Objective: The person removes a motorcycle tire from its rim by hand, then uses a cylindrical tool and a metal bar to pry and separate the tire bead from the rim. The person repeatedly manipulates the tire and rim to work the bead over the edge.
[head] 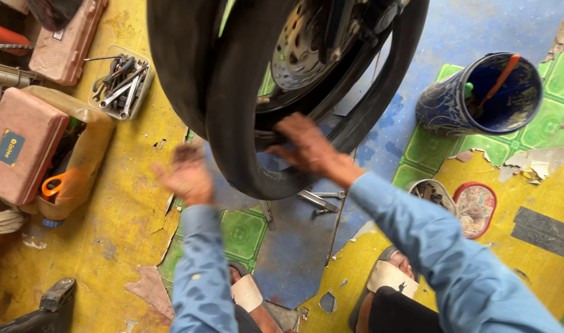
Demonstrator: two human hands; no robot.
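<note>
a black motorcycle tyre (232,105) hangs loose around the wheel with its silver brake disc (297,46), filling the top middle above the peeling yellow, blue and green floor (115,228). the right hand (306,148) lies flat on the tyre's inner edge with its fingers spread, while the left hand (184,176), blurred, hovers just beside the tyre's outer wall with loosely curled fingers gripping nothing. to the right stands a blue patterned bucket (454,105), at left a pink case (23,148) and a small tray of wrenches (121,83), and metal tools (319,200) lie under the tyre.
</note>
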